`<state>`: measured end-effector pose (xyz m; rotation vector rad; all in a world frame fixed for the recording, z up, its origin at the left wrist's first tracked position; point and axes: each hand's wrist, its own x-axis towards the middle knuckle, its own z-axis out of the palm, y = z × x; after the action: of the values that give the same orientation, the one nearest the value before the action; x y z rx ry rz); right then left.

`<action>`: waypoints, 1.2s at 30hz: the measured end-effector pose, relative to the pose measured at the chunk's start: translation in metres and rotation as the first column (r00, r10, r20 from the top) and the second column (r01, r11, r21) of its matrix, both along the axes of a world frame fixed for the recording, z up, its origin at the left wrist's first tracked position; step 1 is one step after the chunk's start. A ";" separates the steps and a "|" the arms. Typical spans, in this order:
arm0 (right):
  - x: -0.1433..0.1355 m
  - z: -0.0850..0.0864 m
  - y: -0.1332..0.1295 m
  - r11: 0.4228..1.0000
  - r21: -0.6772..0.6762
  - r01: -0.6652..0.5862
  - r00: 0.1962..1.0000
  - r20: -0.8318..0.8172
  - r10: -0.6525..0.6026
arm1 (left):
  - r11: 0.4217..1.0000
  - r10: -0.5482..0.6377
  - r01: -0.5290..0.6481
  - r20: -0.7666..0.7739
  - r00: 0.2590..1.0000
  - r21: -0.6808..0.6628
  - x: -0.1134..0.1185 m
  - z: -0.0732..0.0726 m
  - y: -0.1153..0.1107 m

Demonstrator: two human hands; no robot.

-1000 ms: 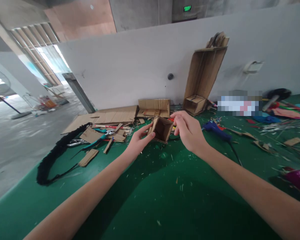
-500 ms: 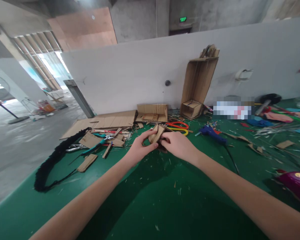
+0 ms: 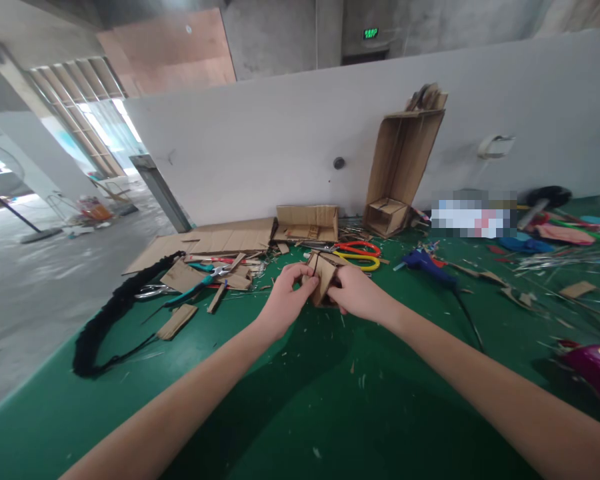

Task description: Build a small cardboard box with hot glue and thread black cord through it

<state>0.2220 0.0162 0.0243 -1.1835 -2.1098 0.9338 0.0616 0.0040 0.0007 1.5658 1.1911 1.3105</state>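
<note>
A small folded cardboard piece (image 3: pixel 324 279) is between my two hands over the green table (image 3: pixel 300 400). My left hand (image 3: pixel 289 297) pinches its left side with thumb and fingers. From the right, my right hand (image 3: pixel 356 290) grips the other side, its fingertips partly hidden behind the cardboard. Just beyond the piece lie scissors with a red handle (image 3: pixel 364 249) and a yellow handle (image 3: pixel 363 261). A blue glue gun (image 3: pixel 425 263) rests to the right of my right hand.
Pliers with teal handles (image 3: pixel 195 288), cardboard scraps (image 3: pixel 177 322) and a black fuzzy strip (image 3: pixel 105 323) lie left. A tall cardboard box (image 3: pixel 400 160) leans on the white wall (image 3: pixel 250 147). A purple device (image 3: pixel 593 370) sits far right, below scattered craft material.
The cardboard piece has turned and opened out a little between my hands, showing more of its lower part. My left fingers have shifted along its edge. The camera view has shifted slightly.
</note>
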 end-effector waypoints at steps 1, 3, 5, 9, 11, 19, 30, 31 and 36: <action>0.001 0.000 0.000 1.000 0.004 0.003 1.000 0.001 -0.003 | 1.000 0.004 -0.004 -0.001 1.000 0.007 -0.001 0.001 0.001; 0.003 0.001 0.001 1.000 0.001 0.006 1.000 0.009 -0.006 | 0.999 0.037 -0.037 0.001 0.999 0.039 -0.003 0.003 0.003; 0.005 0.003 0.003 1.000 0.000 0.004 1.000 0.014 -0.004 | 0.994 0.092 -0.093 0.012 0.996 0.066 -0.006 0.008 0.005; 0.008 0.004 0.006 1.000 0.014 0.014 1.000 0.006 -0.014 | 0.987 0.151 -0.153 0.052 0.987 0.048 -0.009 0.014 0.004; 0.009 0.002 0.007 1.000 0.012 0.016 1.000 -0.005 -0.016 | 0.987 0.151 -0.154 0.067 0.986 0.044 -0.008 0.016 0.004; 0.009 0.006 0.003 0.948 0.316 -0.022 0.999 0.054 0.005 | 0.979 0.162 -0.122 0.264 0.951 -0.163 -0.008 0.017 0.006; 0.009 0.011 -0.008 0.716 0.696 -0.053 0.886 0.363 -0.287 | 0.962 -0.020 0.094 0.278 0.960 -0.255 -0.003 0.008 0.001; 0.010 0.012 -0.007 0.716 0.696 -0.048 0.881 0.367 -0.297 | 0.964 -0.063 0.127 0.264 0.962 -0.233 -0.003 0.007 -0.001; 0.014 0.014 -0.003 0.754 0.655 -0.047 0.892 0.367 -0.263 | 0.947 -0.290 0.293 0.041 0.956 -0.134 -0.005 0.002 -0.004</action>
<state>0.2358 0.0134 0.0385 -1.1756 -2.3686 -0.1920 0.0566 0.0003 0.0026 1.5546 0.9714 1.0267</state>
